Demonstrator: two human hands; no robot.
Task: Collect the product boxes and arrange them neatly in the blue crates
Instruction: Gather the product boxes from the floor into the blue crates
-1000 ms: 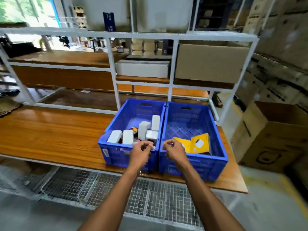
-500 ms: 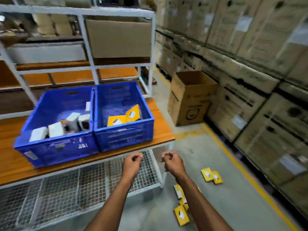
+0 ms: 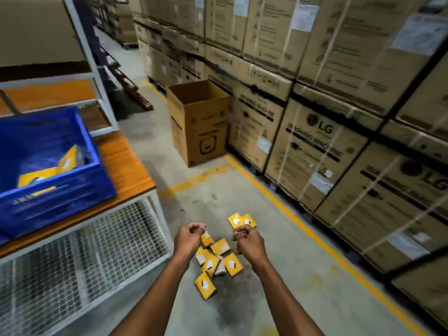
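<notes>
The yellow product boxes lie scattered in a loose heap on the concrete floor just below my hands, with two more side by side a little farther out, near the yellow floor line. My left hand and right hand hang above the heap with fingers curled in, and neither holds anything.

To my left, the blue crate sits at the right end of the wooden shelf, close to its front edge. Inside it are yellow boxes, one leaning against the right wall; blur and the crate's front wall hide how many. The crate's left part is cut off by the frame.

An open brown carton stands on the floor beyond; its inside looks dark and I cannot make out any contents.
</notes>
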